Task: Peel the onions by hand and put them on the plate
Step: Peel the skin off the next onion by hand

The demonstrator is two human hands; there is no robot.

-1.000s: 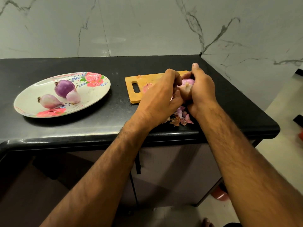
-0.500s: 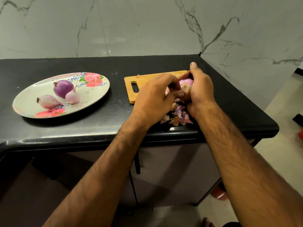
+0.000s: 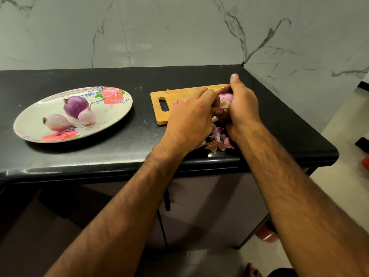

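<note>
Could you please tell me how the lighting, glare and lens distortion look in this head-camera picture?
Head view: dim, soft light; small glare spots on the black counter's front edge; the plate casts a soft shadow; wide-angle bending stretches the forearms; the onion between both hands looks slightly soft.

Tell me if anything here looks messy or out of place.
Only the peelings: a loose pile of onion skins lies on the black counter at its front edge, under both hands, not on the cutting board. A few scraps dot the board. The three peeled onions sit neatly on the plate.
</note>
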